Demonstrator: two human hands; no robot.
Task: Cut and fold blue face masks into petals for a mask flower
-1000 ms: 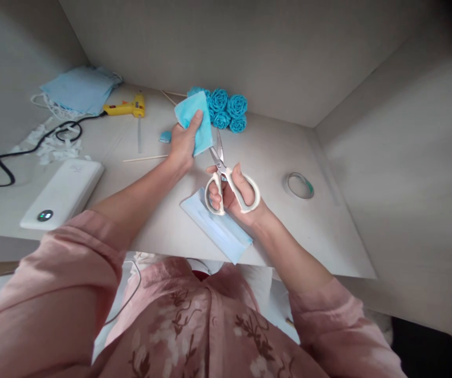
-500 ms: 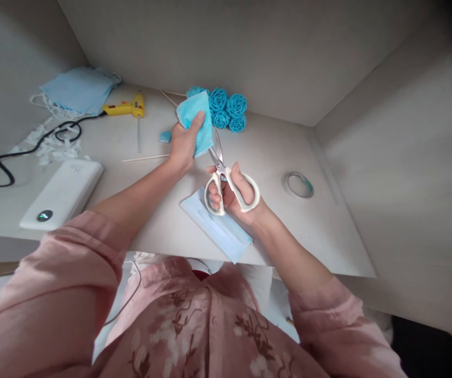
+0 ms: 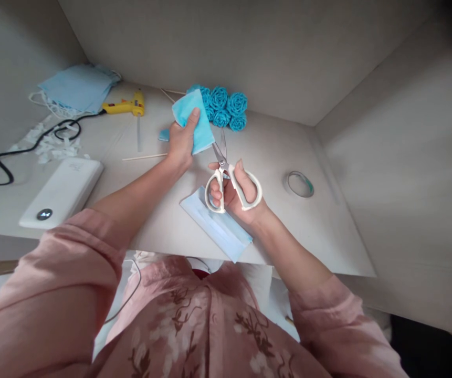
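At the middle of a table (image 3: 288,236), a cloth piece (image 3: 201,126) in the left hand (image 3: 182,142) is before a cluster of rosettes (image 3: 226,107), with scissors (image 3: 222,164) in the right hand (image 3: 235,197) at its near right corner and a flat mask (image 3: 220,228) on the tabletop below. At left, a power bank (image 3: 62,191) lies in front of scraps (image 3: 52,143), a glue gun (image 3: 127,106) and stacked masks (image 3: 78,88); a tape roll (image 3: 311,190) sits at right.

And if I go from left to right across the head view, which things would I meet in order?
White power bank, yellow glue gun, left hand with blue piece, scissors, tape roll.
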